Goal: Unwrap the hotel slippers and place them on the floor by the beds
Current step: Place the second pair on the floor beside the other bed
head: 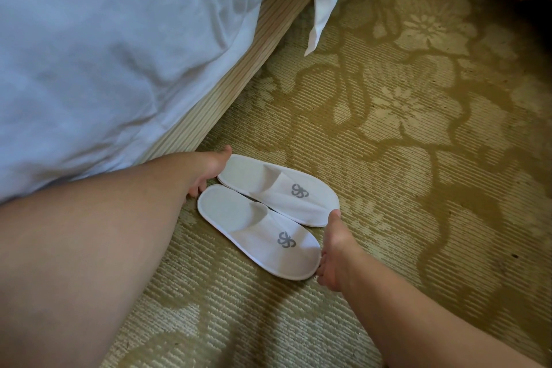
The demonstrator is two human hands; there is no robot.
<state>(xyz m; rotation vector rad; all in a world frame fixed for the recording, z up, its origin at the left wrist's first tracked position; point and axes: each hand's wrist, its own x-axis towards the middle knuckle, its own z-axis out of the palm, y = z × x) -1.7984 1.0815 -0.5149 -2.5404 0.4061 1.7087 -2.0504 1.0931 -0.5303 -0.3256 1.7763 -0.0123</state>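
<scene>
From my feed, the left hand (206, 172) is loosely open, fingers touching the heel ends of both slippers (268, 212). The right hand (334, 251) is spread open too, thumb on one toe, fingers at the other. The pair lies flat and touching on the carpet (418, 188), just beside the bed (119, 39) edge. A sheet corner (325, 3) hangs nearby.
</scene>
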